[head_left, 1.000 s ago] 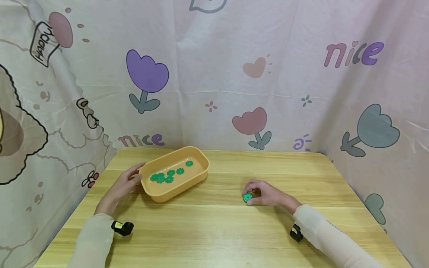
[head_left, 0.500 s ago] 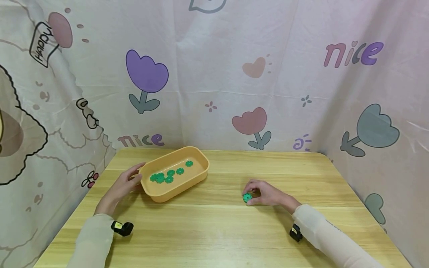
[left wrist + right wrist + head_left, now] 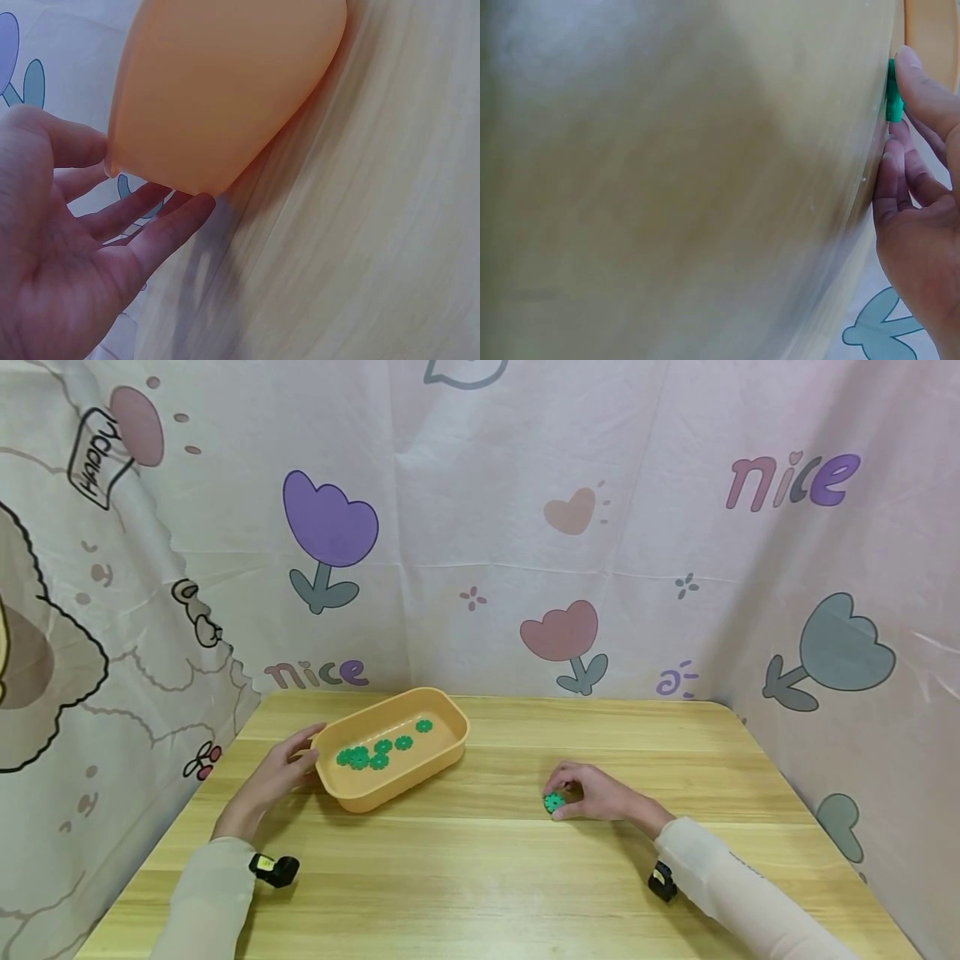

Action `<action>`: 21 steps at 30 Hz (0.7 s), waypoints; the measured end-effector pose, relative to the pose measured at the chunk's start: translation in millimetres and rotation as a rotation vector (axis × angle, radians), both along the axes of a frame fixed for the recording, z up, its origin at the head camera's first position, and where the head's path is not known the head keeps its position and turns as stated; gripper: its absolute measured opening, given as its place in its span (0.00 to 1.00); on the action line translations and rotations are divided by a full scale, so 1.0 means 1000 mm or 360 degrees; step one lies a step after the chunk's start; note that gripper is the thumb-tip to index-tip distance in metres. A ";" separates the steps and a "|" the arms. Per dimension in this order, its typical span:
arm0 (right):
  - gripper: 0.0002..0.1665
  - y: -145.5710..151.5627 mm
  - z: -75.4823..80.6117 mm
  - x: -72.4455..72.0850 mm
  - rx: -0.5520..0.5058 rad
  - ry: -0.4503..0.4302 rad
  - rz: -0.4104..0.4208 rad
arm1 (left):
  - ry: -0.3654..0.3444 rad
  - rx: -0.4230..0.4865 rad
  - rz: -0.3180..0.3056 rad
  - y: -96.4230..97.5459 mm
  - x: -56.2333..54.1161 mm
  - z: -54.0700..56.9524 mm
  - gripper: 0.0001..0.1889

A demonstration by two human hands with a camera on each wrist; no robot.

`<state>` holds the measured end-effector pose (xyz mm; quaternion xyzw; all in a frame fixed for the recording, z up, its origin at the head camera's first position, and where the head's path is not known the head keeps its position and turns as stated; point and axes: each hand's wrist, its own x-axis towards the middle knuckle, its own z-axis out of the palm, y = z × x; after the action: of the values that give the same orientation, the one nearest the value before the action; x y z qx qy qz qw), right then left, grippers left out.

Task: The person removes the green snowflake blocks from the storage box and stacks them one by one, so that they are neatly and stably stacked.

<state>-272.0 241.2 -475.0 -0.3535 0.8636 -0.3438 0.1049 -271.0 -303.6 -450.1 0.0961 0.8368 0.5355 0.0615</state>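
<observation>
Against the left end of a yellow tray, my left hand rests with fairly straight fingers. In the left wrist view, its fingertips touch the tray's end wall between rim and base. Inside the tray lie several green flower-shaped discs, some overlapping at the left end. To the right of the tray, my right hand pinches another green flower-shaped disc between thumb and fingers, low at the tabletop. The right wrist view shows this disc edge-on beside the thumb; its far side is hidden.
The wooden table reaches back to a patterned cloth hanging behind and at both sides. Black wrist cameras are strapped over the cream sleeves.
</observation>
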 end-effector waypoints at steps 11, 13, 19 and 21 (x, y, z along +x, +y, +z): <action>0.15 0.000 0.000 0.000 -0.0006 -0.0010 -0.0002 | -0.0002 0.0002 -0.0001 -0.001 -0.001 0.000 0.31; 0.15 0.000 0.000 0.000 -0.0006 -0.0010 -0.0003 | -0.0002 0.0001 -0.0002 -0.001 0.000 0.000 0.31; 0.16 0.001 -0.001 -0.001 -0.0011 -0.0023 -0.0007 | -0.0014 -0.0001 0.0006 0.000 0.000 0.001 0.31; 0.15 0.001 -0.001 -0.001 -0.0020 -0.0039 -0.0020 | -0.0024 0.0002 0.0011 0.001 0.000 0.001 0.31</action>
<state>-273.1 242.5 -475.9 -0.3445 0.8622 -0.3543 0.1112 -270.8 -302.7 -449.1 0.0893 0.8363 0.5369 0.0659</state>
